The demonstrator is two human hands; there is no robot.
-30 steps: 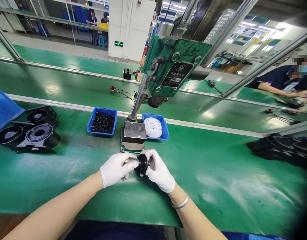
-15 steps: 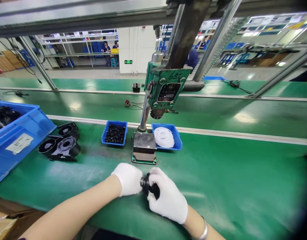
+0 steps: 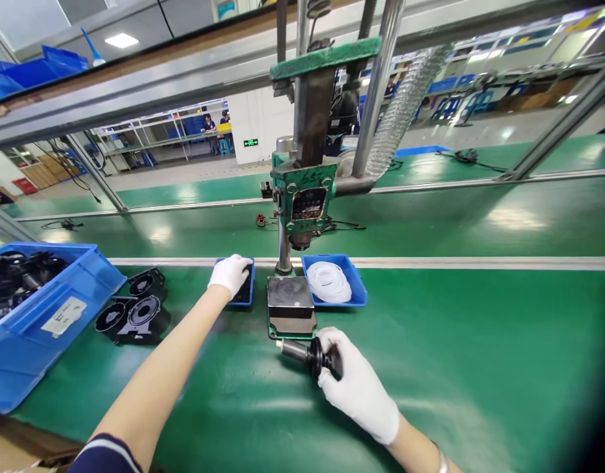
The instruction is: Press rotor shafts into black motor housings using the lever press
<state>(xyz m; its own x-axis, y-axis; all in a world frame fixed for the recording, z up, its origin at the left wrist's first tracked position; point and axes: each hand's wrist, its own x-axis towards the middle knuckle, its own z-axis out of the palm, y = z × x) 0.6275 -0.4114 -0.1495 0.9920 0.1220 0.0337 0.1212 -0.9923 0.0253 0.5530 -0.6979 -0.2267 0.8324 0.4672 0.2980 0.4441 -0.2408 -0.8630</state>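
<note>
Fingers (image 3: 330, 336), gloved in white, right hand (image 3: 361, 392): clamped on one dark shafted part (image 3: 316, 358), gripped at its disc end. Part lies roughly level, its shaft and pale tip pointing left, just in front of the press base (image 3: 291, 295); contact with the green tabletop (image 3: 430, 355) cannot be told.

Left hand (image 3: 228, 274), gloved likewise: arm extended, fingers down in the left blue bin (image 3: 253, 284) of small black pieces (image 3: 244, 289) (whether they are closed on a piece cannot be told).

Item: one green press head (image 3: 303, 200), above the base. Item: one right blue bin (image 3: 360, 289), beside the base, holding white rings (image 3: 328, 282). Item: black housings (image 3: 134, 312), left of the left bin. Item: one large blue crate (image 3: 36, 351), far left, labelled, filled with dark parts.
</note>
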